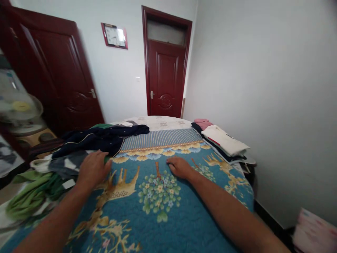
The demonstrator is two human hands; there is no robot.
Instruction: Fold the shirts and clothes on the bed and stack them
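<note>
Left hand (pixel 93 169) spread flat on clothes pile (pixel 76 156) at blue quilt (pixel 168 221) left edge. Right hand (pixel 180 166) flat, empty, quilt middle.

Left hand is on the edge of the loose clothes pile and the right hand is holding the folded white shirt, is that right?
Not quite. The head view shows the right hand empty, lying flat on the blue quilt. The folded white shirt lies apart from it, further right. The left hand is indeed on the edge of the loose clothes pile.
</note>
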